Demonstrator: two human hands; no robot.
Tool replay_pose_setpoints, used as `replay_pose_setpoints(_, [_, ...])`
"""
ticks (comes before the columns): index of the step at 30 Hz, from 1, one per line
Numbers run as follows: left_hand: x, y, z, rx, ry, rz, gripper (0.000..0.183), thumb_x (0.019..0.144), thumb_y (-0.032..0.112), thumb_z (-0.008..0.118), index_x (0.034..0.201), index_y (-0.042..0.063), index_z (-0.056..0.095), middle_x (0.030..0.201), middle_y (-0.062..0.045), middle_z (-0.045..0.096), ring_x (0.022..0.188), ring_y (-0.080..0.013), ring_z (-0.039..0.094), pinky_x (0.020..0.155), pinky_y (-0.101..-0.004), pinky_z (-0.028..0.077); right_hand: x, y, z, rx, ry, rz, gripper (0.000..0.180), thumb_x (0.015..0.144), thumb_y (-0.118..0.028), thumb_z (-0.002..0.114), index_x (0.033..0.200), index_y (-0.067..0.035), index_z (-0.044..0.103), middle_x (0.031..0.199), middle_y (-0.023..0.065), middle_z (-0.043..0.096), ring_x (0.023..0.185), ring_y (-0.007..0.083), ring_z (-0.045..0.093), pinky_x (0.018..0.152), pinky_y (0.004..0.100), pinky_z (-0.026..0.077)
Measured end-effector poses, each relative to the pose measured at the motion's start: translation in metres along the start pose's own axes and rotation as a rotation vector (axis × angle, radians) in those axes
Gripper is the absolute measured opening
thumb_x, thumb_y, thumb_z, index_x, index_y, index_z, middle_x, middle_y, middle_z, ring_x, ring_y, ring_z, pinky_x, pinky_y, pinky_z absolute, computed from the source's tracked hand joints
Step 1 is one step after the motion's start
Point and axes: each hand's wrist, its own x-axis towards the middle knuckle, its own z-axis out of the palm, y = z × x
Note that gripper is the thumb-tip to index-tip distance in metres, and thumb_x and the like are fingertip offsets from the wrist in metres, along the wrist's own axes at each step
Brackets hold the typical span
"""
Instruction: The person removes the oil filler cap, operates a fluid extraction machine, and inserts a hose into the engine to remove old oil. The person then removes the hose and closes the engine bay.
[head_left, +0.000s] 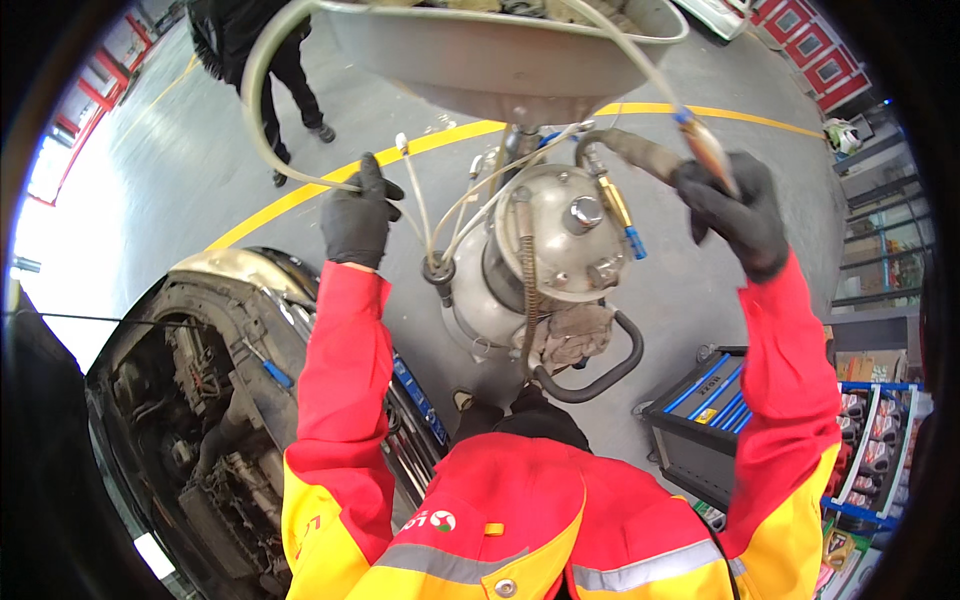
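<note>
My left hand (360, 214), in a black glove, is closed around a thin translucent hose (259, 97) that loops up past the metal drain pan (502, 64). In my right hand (731, 214), also gloved, is a blurred hose end fitting (705, 150) with a blue collar; its pale hose runs up over the pan. Between my hands stands a metal tank of a waste-oil drainer (559, 232), with several thin tubes in a black holder (439, 270). A brass coupler with a blue end (619, 210) hangs at the tank's right side. A brown rag (574, 330) lies by its black handle.
A car with an open engine bay (202, 420) is at my left, a blue-handled screwdriver (277, 373) on its front edge. A tool cart (697, 420) and shelves of bottles (870, 450) stand at right. Another person (289, 67) stands beyond the pan at upper left.
</note>
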Motion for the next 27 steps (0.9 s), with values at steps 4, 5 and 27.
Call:
replay_pose_setpoints(4, [-0.006, 0.052, -0.021, -0.304, 0.123, 0.177, 0.059, 0.103, 0.050, 0.049, 0.074, 0.003, 0.070, 0.056, -0.004, 0.063, 0.049, -0.0100, 0.055, 0.050, -0.0253, 0.043, 0.022, 0.005, -0.005, 0.046, -0.023, 0.019, 0.028, 0.088, -0.021, 0.073, 0.073, 0.001, 0.069, 0.055, 0.0020, 0.059, 0.049, 0.0097, 0.055, 0.049, 0.0273, 0.042])
replay_pose_setpoints(5, [-0.009, 0.063, -0.025, -0.327, 0.182, 0.214, 0.058, 0.103, 0.048, 0.050, 0.073, 0.003, 0.070, 0.057, -0.004, 0.063, 0.049, -0.0094, 0.055, 0.049, -0.0245, 0.042, 0.017, 0.003, -0.010, 0.049, -0.030, -0.014, 0.028, 0.088, -0.021, 0.074, 0.073, 0.001, 0.069, 0.055, 0.0024, 0.059, 0.048, 0.0098, 0.055, 0.048, 0.0273, 0.042])
replay_pose_setpoints(27, [-0.139, 0.047, -0.032, -0.376, 0.388, 0.310, 0.054, 0.105, 0.046, 0.046, 0.090, 0.001, 0.071, 0.077, -0.009, 0.070, 0.067, -0.0147, 0.063, 0.059, -0.0283, 0.046, -0.031, 0.152, 0.032, -0.118, 0.025, -0.593, 0.035, 0.084, -0.027, 0.074, 0.067, -0.004, 0.055, 0.063, 0.0171, 0.051, 0.060, 0.0371, 0.050, 0.059, 0.0474, 0.039])
